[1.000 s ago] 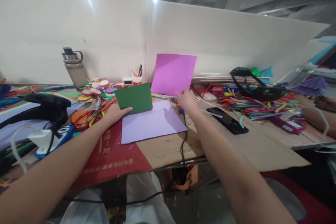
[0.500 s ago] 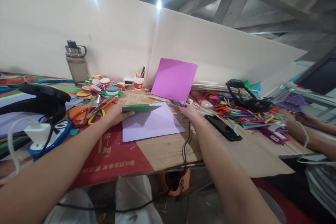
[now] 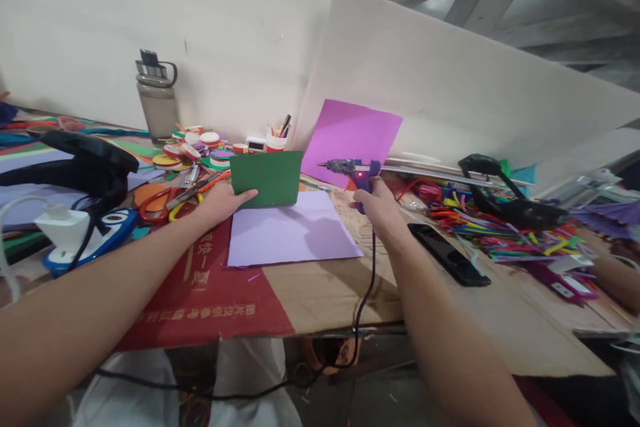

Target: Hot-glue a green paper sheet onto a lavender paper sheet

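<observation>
My left hand grips a green sheet of paper by its left edge, thumb on the near face. The green sheet is tilted up, facing me, over the far part of a lilac sheet that lies flat on the table. In my right hand is a blue hot glue gun, its handle upright and its nozzle pointing left toward the green sheet. A small red light glows on the gun. Its black cord hangs down past the table edge.
A pink-purple sheet leans on the white board behind. Left are scissors, ribbon rolls, a bottle and a blue power strip. Right are a black phone, colourful pipe cleaners and another person's arm.
My left hand has turned the green sheet from nearly edge-on to facing me. The glue gun has come up off the table in my right hand. The camera view has shifted.
</observation>
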The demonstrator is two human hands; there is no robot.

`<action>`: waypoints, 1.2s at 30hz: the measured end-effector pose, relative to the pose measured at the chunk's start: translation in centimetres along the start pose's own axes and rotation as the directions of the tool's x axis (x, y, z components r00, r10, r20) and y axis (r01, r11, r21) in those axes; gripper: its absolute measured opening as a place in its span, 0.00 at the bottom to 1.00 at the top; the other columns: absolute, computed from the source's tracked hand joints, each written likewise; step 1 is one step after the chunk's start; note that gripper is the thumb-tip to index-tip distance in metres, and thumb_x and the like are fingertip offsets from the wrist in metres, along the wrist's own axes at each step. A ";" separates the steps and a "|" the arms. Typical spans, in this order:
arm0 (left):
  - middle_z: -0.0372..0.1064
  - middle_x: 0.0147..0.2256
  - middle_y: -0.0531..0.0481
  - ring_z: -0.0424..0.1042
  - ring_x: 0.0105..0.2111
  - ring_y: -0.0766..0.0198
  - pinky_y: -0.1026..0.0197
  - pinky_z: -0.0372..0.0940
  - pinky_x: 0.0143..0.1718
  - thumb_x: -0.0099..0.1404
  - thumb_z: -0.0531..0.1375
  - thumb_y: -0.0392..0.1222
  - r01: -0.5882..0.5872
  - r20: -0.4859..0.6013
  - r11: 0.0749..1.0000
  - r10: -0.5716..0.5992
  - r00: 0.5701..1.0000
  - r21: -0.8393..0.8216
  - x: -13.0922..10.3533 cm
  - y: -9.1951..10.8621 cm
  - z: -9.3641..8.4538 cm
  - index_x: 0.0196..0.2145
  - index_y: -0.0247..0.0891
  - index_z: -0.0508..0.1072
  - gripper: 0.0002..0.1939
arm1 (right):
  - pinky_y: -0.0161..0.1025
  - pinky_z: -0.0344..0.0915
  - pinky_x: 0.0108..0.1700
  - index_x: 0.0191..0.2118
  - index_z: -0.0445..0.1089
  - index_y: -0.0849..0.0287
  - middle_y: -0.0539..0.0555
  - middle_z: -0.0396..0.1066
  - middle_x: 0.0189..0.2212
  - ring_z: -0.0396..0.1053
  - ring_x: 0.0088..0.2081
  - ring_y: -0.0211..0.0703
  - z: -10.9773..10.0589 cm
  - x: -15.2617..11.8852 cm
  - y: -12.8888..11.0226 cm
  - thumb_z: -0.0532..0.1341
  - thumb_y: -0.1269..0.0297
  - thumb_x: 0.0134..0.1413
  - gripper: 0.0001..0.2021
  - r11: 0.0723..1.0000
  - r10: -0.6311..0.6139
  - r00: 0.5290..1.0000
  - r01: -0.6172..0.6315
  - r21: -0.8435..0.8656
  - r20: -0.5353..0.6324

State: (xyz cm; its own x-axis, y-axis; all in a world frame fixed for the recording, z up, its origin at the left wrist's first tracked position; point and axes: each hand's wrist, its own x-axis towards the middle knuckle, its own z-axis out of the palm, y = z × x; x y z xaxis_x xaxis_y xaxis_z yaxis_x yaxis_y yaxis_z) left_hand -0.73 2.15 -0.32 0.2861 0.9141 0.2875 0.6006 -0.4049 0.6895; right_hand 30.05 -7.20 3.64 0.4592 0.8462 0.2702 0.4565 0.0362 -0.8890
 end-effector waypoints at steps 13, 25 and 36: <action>0.77 0.43 0.45 0.73 0.46 0.51 0.57 0.66 0.50 0.58 0.58 0.59 0.059 -0.010 0.998 -0.059 0.998 0.000 0.5 -0.3 0.2 0.47 0.38 0.75 0.27 | 0.41 0.68 0.36 0.40 0.64 0.57 0.55 0.73 0.36 0.69 0.31 0.42 3.0 -5.0 -2.7 0.57 0.70 0.47 0.11 0.959 -0.269 0.812 0.273 0.071 0.518; 0.75 0.46 0.43 0.73 0.48 0.51 0.56 0.66 0.50 0.60 0.56 0.58 -0.016 -0.041 0.999 0.018 0.999 0.046 0.7 -0.3 0.7 0.50 0.36 0.74 0.28 | 0.45 0.63 0.48 0.54 0.59 0.60 0.61 0.71 0.46 0.69 0.48 0.50 7.4 -6.1 -2.1 0.54 0.66 0.58 0.17 0.817 -0.310 0.770 0.515 -0.258 0.557; 0.75 0.46 0.42 0.72 0.48 0.51 0.57 0.65 0.50 0.60 0.58 0.56 0.044 -0.021 0.999 -0.044 0.999 0.021 0.6 0.0 0.6 0.50 0.35 0.74 0.27 | 0.46 0.65 0.45 0.52 0.60 0.62 0.65 0.72 0.44 0.71 0.46 0.56 8.3 -6.0 -1.4 0.54 0.66 0.57 0.16 0.782 -0.186 0.859 0.424 -0.457 0.477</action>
State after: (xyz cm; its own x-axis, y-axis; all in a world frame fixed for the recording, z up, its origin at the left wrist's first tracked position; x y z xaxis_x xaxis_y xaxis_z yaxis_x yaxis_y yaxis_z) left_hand -0.07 2.64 -0.56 0.2442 0.9312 0.2708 0.6281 -0.3646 0.6874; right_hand 20.31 -7.86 0.21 -0.0543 0.9738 0.2209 0.9000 0.1436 -0.4116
